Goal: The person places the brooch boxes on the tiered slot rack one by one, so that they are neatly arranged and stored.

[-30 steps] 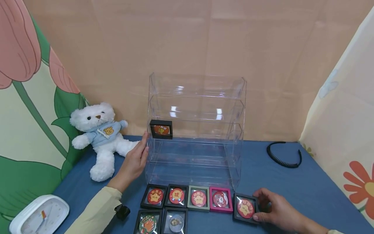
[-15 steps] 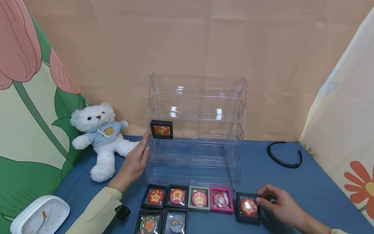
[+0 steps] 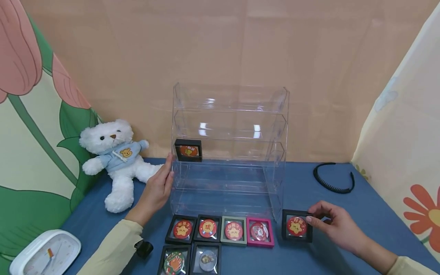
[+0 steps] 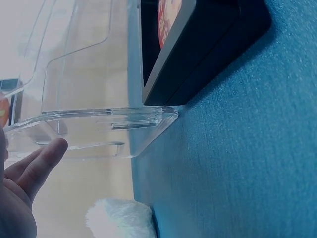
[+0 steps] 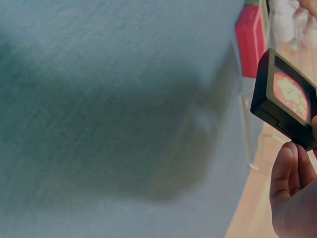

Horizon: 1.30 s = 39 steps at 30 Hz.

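A tiered clear acrylic display rack stands on the blue cloth. My left hand rests with straight fingers against its left side; the left wrist view shows the fingers by the clear wall. One black-framed badge box stands at the left end of a middle tier. My right hand pinches another black-framed box with a red star badge by its right edge. In the right wrist view this box is tilted and lifted off the cloth, its shadow below.
In front of the rack lie several framed badge boxes, among them a pink one and a grey-green one. A white teddy bear sits left, a white clock-like object front left. A black headband lies right.
My right hand has lifted the star badge box from the front row and carried it right and toward the rack, tipping it more upright. My left hand stays at the rack's side.
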Motion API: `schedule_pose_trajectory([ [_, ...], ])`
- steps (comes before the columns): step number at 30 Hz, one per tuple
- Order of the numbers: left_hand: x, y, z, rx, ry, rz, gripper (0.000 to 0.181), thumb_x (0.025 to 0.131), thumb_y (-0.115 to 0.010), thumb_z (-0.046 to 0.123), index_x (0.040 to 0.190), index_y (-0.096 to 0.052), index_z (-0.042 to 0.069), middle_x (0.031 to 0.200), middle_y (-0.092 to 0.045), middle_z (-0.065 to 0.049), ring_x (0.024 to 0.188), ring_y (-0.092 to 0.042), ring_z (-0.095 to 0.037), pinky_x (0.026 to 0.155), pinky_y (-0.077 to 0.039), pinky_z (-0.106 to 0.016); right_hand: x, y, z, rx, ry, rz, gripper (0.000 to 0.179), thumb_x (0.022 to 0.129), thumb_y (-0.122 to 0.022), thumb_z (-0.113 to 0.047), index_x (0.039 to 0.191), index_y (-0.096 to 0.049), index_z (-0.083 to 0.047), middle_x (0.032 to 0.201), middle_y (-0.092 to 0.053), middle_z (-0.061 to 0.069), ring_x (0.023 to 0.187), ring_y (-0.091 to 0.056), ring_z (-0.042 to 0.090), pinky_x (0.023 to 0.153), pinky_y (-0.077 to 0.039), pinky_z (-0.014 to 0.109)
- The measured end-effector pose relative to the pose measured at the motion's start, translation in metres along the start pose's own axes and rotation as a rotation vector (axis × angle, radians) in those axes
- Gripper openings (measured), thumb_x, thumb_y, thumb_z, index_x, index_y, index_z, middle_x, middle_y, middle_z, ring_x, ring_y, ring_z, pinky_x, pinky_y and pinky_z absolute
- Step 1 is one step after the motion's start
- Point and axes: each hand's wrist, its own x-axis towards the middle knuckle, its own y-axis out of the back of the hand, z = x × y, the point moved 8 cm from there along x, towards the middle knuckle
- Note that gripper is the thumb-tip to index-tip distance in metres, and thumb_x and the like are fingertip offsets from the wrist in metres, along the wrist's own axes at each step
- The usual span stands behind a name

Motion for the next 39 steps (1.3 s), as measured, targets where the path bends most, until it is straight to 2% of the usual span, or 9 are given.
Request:
schedule_pose_trajectory([
  [8, 0.002, -0.001, 0.000, -0.002, -0.003, -0.004, 0.068, 0.095, -0.052, -0.001, 0.152, -0.015, 0.007, 0.149, -0.033, -0.015, 0.132, -0.036, -0.029, 0.101, -0.035, -0.045, 0.002, 0.015, -0.018, -0.001, 0.118, 0.076, 0.013, 0.088, -0.069, -0.015, 0.094, -0.062, -0.007, 0.084, -0.064, 0.002, 0.073, -0.062, 0.015, 0.057, -0.054, 0.031],
  [12, 0.002, 0.001, 0.001, -0.001, -0.026, 0.020, 0.067, 0.094, -0.052, -0.004, 0.151, -0.018, 0.005, 0.148, -0.034, -0.016, 0.130, -0.038, -0.029, 0.100, -0.036, -0.044, 0.005, 0.023, -0.030, -0.018, 0.179, 0.115, 0.011, 0.087, -0.070, -0.011, 0.094, -0.062, -0.007, 0.084, -0.065, 0.002, 0.069, -0.063, 0.016, 0.057, -0.054, 0.029],
  [19, 0.000, 0.001, 0.001, 0.002, -0.055, 0.056, 0.067, 0.092, -0.053, -0.008, 0.150, -0.021, 0.002, 0.148, -0.034, -0.016, 0.130, -0.038, -0.029, 0.104, -0.032, -0.034, 0.013, 0.035, -0.045, -0.080, 0.246, 0.194, 0.013, 0.085, -0.072, -0.010, 0.094, -0.063, -0.008, 0.083, -0.067, 0.001, 0.070, -0.062, 0.013, 0.057, -0.054, 0.026],
  [24, -0.001, 0.001, 0.001, 0.004, -0.050, 0.055, 0.068, 0.091, -0.054, -0.008, 0.150, -0.021, 0.003, 0.147, -0.035, -0.016, 0.130, -0.039, -0.029, 0.100, -0.036, -0.041, 0.019, 0.040, -0.054, -0.070, 0.285, 0.233, 0.012, 0.085, -0.072, -0.008, 0.094, -0.064, -0.008, 0.086, -0.067, 0.003, 0.069, -0.061, 0.013, 0.055, -0.053, 0.024],
  [34, -0.002, 0.000, 0.000, 0.003, -0.040, 0.048, 0.071, 0.091, -0.055, -0.008, 0.151, -0.018, 0.006, 0.147, -0.036, -0.016, 0.130, -0.039, -0.028, 0.099, -0.038, -0.043, 0.032, 0.050, -0.086, -0.109, 0.382, 0.298, 0.015, 0.081, -0.074, -0.003, 0.094, -0.066, -0.006, 0.091, -0.066, 0.006, 0.072, -0.061, 0.007, 0.062, -0.052, 0.015],
  [39, -0.002, 0.000, 0.000, 0.009, -0.043, 0.048, 0.069, 0.092, -0.054, -0.006, 0.151, -0.019, 0.005, 0.147, -0.035, -0.016, 0.130, -0.039, -0.029, 0.099, -0.038, -0.044, 0.041, 0.052, -0.101, -0.122, 0.392, 0.312, 0.014, 0.083, -0.073, -0.007, 0.096, -0.067, -0.006, 0.090, -0.067, 0.005, 0.074, -0.059, 0.008, 0.064, -0.051, 0.015],
])
